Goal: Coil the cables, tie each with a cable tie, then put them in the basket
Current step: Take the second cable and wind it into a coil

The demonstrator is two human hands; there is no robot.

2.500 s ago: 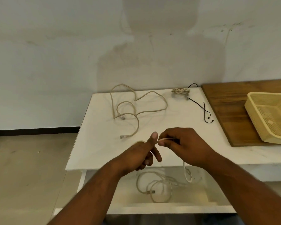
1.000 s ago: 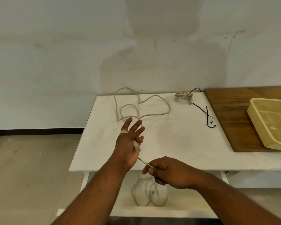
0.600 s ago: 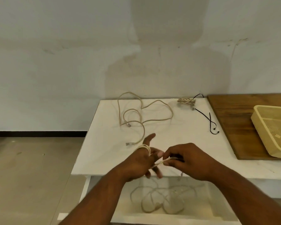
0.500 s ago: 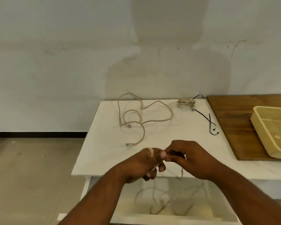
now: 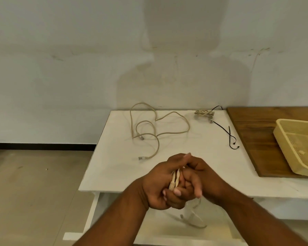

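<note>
My left hand and my right hand meet over the front edge of the white table. Both are closed on a beige cable that is wound in turns around my left hand. Its loose end hangs blurred below my hands. A second beige cable lies uncoiled at the back of the table. A small coiled beige cable sits at the back edge, with a thin black tie beside it. The yellow basket stands on the right.
The basket rests on a wooden board that covers the right part of the table. A white shelf lies under the table front. A grey wall stands behind, and tiled floor lies to the left.
My right hand has carried the cable around my left hand, adding turns. The hanging part below the table has shortened. Both hands have drawn closer together.
</note>
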